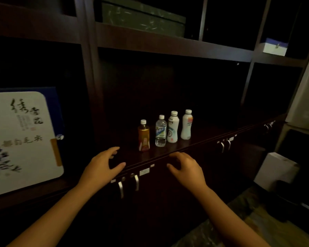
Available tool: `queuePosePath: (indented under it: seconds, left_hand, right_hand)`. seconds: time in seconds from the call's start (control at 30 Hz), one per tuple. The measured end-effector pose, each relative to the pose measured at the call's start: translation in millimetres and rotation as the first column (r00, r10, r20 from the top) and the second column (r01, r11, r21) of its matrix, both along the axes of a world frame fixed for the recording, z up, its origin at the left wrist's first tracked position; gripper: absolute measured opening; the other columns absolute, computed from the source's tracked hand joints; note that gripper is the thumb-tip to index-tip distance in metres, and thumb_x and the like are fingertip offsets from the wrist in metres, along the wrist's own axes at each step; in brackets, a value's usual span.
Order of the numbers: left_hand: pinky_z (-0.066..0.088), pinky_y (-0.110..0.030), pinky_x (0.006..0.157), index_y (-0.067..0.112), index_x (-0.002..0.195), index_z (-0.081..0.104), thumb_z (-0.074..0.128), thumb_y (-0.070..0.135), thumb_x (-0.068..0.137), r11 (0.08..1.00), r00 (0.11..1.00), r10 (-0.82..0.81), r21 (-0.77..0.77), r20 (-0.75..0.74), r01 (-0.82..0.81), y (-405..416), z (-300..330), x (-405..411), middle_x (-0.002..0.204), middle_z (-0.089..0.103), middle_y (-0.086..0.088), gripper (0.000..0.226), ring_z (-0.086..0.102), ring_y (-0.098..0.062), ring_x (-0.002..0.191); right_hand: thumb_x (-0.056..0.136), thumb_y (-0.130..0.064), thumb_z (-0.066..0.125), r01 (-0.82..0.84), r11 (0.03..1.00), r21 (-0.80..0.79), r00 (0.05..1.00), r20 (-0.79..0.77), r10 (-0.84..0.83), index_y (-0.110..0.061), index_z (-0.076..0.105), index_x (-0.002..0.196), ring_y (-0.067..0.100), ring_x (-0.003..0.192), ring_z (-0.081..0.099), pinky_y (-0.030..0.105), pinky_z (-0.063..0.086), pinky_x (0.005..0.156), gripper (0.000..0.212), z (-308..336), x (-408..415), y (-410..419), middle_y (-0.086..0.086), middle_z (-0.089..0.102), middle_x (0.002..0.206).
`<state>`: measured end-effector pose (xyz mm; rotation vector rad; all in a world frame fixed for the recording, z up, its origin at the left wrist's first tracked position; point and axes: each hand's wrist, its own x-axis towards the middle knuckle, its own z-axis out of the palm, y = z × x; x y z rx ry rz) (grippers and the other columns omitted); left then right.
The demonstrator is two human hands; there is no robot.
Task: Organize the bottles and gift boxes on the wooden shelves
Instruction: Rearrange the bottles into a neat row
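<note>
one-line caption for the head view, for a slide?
Both empty hands, left hand and right hand, hover before four upright bottles on a dark wooden shelf.

shelf (pixel 194 138) | bottles (pixel 164 131) block centre | bare board either side

four bottles upright in row on wooden shelf (pixel 200 139), near front edge, close but apart: amber tea bottle (pixel 143 138), white cap, leftmost; clear water bottle (pixel 161 131); white bottle with teal label (pixel 173 128); white bottle with orange patch (pixel 186 125), rightmost. white gift box (pixel 23 139), calligraphy, blue flowers, leaning in left compartment. green marbled gift box (pixel 143 16) on upper shelf. small blue-white box (pixel 274 47) upper right.
</note>
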<state>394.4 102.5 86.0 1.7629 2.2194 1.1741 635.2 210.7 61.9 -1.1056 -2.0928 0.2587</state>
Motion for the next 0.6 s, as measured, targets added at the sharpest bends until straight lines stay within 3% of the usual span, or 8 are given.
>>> queuePosePath:
  seconds: [0.43, 0.6]
  left_hand:
    - [0.040, -0.026, 0.092, 0.023, 0.132, 0.044, 0.069, 0.031, 0.077, 1.000, 1.000, -0.023, 0.006, -0.014, 0.023, 208, 3, 31, 0.129, 0.056, -0.003, 0.061, 0.053, -0.013, 0.114]
    - [0.041, -0.026, 0.090, 0.023, 0.132, 0.044, 0.068, 0.030, 0.078, 0.999, 0.999, 0.036, 0.020, -0.011, -0.036, 250, 2, 22, 0.129, 0.056, -0.003, 0.060, 0.053, -0.014, 0.115]
  right_hand:
    - [0.079, -0.034, 0.065, -0.011, 0.999, -0.053, 0.998, -0.070, 0.007, -0.028, 0.057, 0.110, 0.004, 0.090, 0.055, 0.024, 0.048, 0.074, 0.033, 2, 60, 195, -0.007, 0.061, 0.106]
    - [0.078, -0.030, 0.067, -0.066, 0.995, -0.080, 0.992, -0.111, 0.057, -0.025, 0.058, 0.110, 0.011, 0.091, 0.059, 0.031, 0.052, 0.077, 0.033, 3, 55, 260, -0.001, 0.064, 0.104]
